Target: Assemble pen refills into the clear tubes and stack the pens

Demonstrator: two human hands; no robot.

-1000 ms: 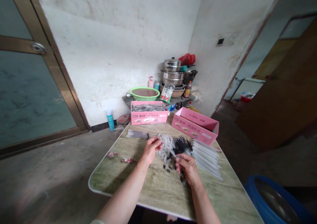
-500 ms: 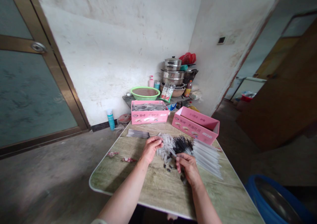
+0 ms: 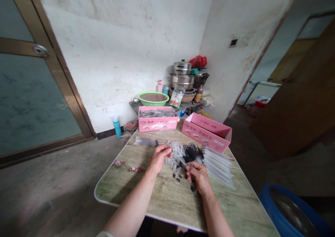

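Note:
My left hand (image 3: pixel 161 157) is closed in a pinch at the left side of a pile of short whitish translucent pieces (image 3: pixel 178 151); what its fingertips hold is too small to make out. Thumb and forefinger of my right hand (image 3: pixel 198 176) pinch the end of a pale thin tube (image 3: pixel 183 162), which points up and left over the pile. Beyond that hand lies a heap of thin black pieces (image 3: pixel 192 153). Long clear tubes (image 3: pixel 218 167) rest side by side on the right. Pen-like sticks with dark ends (image 3: pixel 146 141) lie on the left. Small black bits (image 3: pixel 178 179) are scattered between my hands.
At the back of the table (image 3: pixel 167 202) stand a pink box (image 3: pixel 158 124) filled with sticks and another open pink box (image 3: pixel 206 132). Behind them a low shelf bears a green basin (image 3: pixel 153 103) and stacked steel pots (image 3: pixel 182 78). A blue tub (image 3: pixel 267 198) is at the right.

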